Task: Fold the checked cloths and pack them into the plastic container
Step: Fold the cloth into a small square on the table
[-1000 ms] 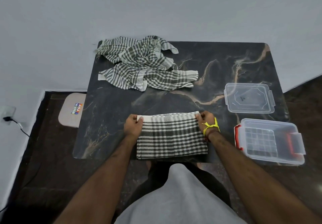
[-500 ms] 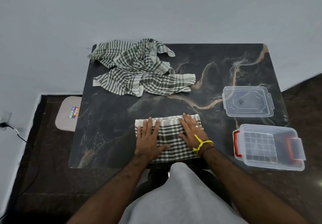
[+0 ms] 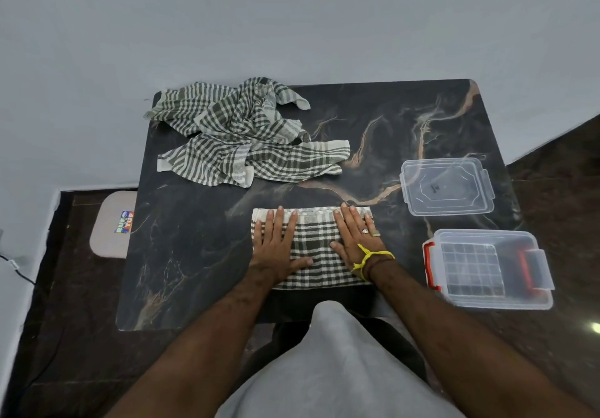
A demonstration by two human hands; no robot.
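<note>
I see both hands lying flat on the folded cloth (image 3: 313, 248) near the front edge of the table (image 3: 194, 255). The left hand (image 3: 276, 248) is on the left part of the cloth, with its fingers straight and a little spread, pointing away from me, and its thumb sticking out to the right. The right hand (image 3: 355, 239) is on the right part of the cloth, with its fingers straight too, and they reach the far edge of the cloth. Neither hand is pinching or gripping; both just press down with flat palms. I can see rings on the right hand and a yellow thread (image 3: 370, 257) tied round that wrist. The folded cloth is a neat rectangle with dark and white checks, and the strip between my two hands is bare. To the right of it, well apart, sits the plastic container (image 3: 487, 268). It is clear, it has red clips on its two short sides, and it is open on top. Just behind the container lies its clear lid (image 3: 446, 187), flat on the table. At the far left corner of the table is a messy pile of cloths (image 3: 240, 138), all crumpled and not folded. The table is dark with light wavy lines in it. Beside the table on the left I can see a pale stool (image 3: 112, 222) with a small coloured sticker.
</note>
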